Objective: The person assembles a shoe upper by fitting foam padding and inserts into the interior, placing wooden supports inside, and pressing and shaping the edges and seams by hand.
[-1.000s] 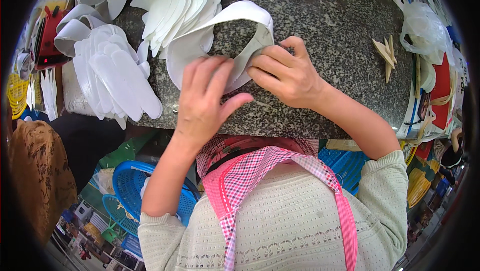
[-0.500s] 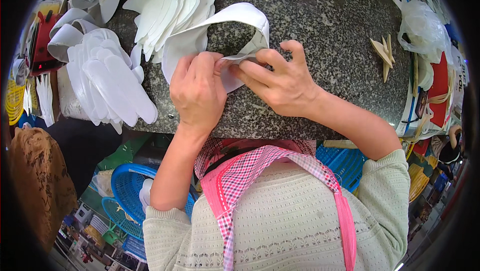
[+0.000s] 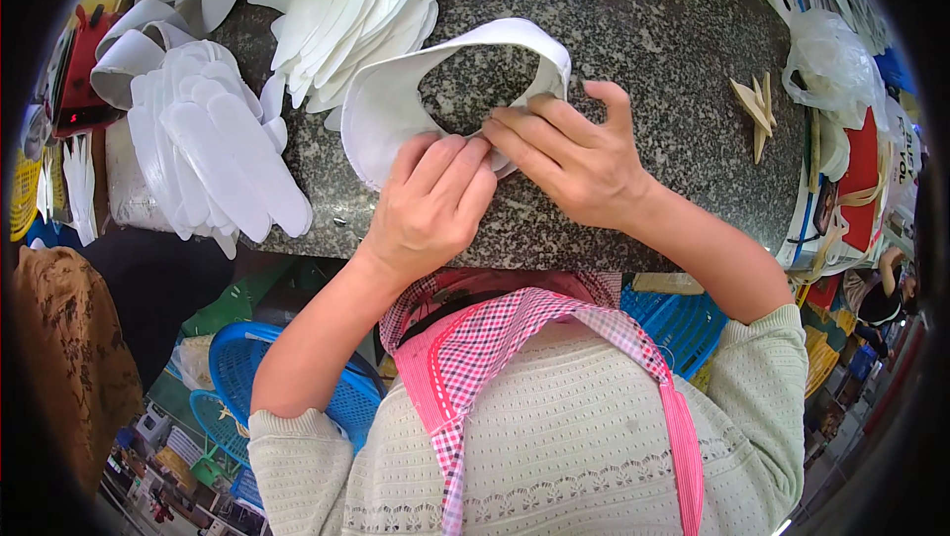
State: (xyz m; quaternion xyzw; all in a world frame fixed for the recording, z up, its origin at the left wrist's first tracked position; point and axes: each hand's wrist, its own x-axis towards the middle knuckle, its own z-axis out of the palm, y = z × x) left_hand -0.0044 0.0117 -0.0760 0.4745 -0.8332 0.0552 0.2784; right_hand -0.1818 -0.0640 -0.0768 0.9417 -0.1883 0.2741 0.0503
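Observation:
A white shoe upper (image 3: 388, 120), bent into a loop, is held just over the speckled stone worktop (image 3: 683, 91). My left hand (image 3: 427, 201) is closed on its near edge, with the fingertips bunched and the thumb hidden. Right beside it, my right hand (image 3: 584, 162) pinches the same edge, its index finger raised and bent away from the material. The tips of both hands almost meet. What the fingers press between them is partly covered.
Left of the upper lie a stack of white insoles (image 3: 223, 155) and a fanned pile of white shaped pieces (image 3: 361, 11). Small pointed beige pieces (image 3: 758, 110) and a clear plastic bag (image 3: 834, 56) are on the right. Blue baskets (image 3: 237, 363) stand below the table edge.
The upper has shifted to the right and slightly nearer, its loop opening wider. My left hand has moved right along the near edge, while my right hand has moved only a little.

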